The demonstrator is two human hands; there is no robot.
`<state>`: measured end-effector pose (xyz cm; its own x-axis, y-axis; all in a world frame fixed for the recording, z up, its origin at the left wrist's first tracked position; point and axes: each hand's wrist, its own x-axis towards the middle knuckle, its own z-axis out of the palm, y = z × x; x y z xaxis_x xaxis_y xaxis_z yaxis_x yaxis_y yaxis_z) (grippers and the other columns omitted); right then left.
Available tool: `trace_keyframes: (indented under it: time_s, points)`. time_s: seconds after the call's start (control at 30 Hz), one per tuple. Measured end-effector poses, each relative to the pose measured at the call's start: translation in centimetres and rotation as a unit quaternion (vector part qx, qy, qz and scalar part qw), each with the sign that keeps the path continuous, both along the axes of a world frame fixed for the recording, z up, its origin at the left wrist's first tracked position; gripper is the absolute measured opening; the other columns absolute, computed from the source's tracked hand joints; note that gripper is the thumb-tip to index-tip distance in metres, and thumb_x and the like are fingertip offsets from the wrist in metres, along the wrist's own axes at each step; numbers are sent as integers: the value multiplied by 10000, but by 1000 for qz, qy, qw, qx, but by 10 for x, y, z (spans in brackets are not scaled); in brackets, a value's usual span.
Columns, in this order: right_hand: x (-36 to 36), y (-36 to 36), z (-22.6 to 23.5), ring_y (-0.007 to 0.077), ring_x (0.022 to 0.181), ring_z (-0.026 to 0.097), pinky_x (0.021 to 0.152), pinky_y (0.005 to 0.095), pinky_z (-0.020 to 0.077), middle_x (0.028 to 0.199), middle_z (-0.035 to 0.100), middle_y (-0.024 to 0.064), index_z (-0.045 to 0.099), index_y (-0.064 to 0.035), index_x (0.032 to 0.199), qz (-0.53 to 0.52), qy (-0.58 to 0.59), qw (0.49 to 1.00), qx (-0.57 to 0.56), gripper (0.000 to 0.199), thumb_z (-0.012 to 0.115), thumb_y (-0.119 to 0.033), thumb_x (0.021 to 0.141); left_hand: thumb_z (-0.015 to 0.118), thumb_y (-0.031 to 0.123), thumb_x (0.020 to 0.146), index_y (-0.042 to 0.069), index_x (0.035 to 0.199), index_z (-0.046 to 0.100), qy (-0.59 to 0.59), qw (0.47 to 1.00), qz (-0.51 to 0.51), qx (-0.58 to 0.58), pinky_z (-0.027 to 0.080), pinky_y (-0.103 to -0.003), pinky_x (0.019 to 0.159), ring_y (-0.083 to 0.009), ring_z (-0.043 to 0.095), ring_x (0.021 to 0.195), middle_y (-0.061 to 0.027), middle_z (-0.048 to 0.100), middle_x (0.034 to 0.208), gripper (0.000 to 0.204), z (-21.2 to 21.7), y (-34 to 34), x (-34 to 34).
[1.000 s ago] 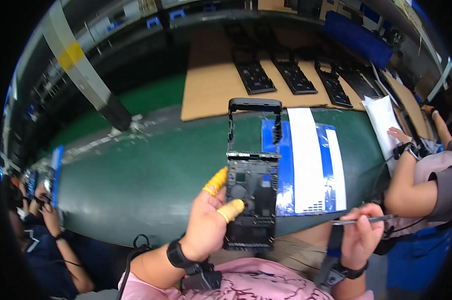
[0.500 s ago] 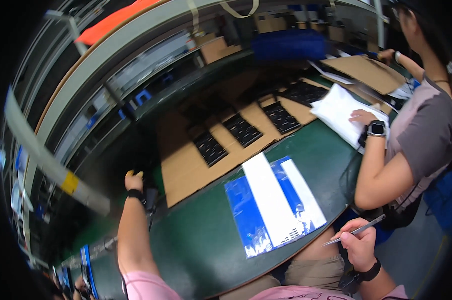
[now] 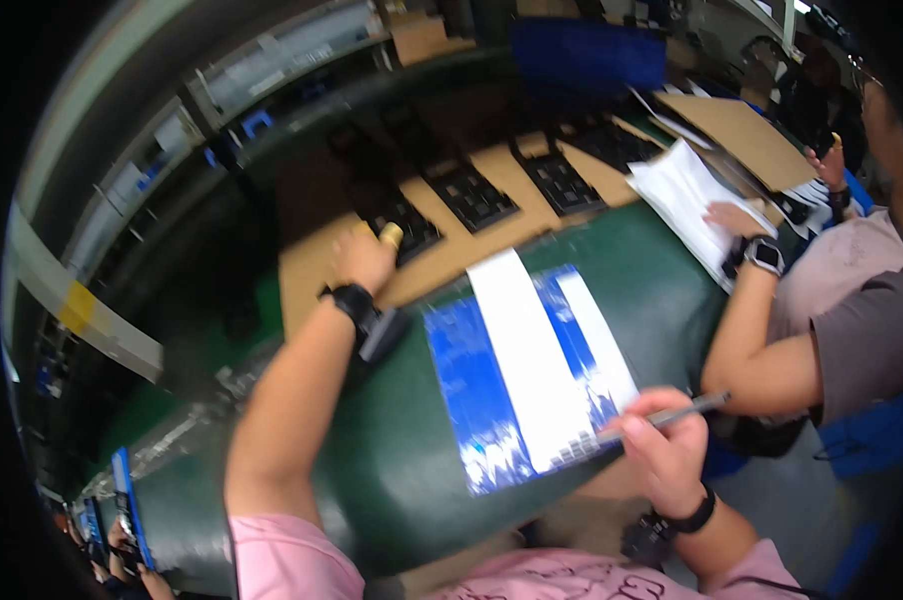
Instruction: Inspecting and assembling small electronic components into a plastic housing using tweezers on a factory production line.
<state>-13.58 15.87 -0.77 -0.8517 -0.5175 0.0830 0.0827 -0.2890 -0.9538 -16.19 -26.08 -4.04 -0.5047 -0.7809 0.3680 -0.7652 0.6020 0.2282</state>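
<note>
Since the earlier frame the left hand has reached further out, to eleven o'clock, and now rests on the dark flat part lying on the brown cardboard sheet; whether its fingers are closed on it cannot be told. The right hand, at five o'clock, pinches a thin pen-like tool over the blue-and-white sheet. The part is apparently not yet lifted; three more dark parts lie in the row.

Green bench — blue-and-white sheet, cardboard with black parts.
</note>
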Motion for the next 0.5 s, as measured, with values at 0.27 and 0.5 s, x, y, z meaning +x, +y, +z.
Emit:
trace_keyframes:
  time_s: [0.27, 0.5]
  points:
    - [-28, -24, -5, 24, 587, 487, 504, 154, 376, 741, 582, 28, 541, 8, 901, 40, 2, 997, 62, 132, 592, -35, 786, 538, 54, 753, -17, 787, 593, 399, 797, -213, 400, 469, -331, 622, -221, 597, 702, -121, 607, 769, 96, 25, -21, 63]
    - [-28, -2, 1, 38, 653, 527, 574, 159, 407, 743, 578, 21, 542, 30, 892, 45, 24, 995, 86, 123, 583, -20, 789, 462, 52, 805, -10, 1078, 492, 481, 640, -154, 579, 466, -257, 743, -139, 568, 841, -70, 579, 927, 282, 85, 148, 191]
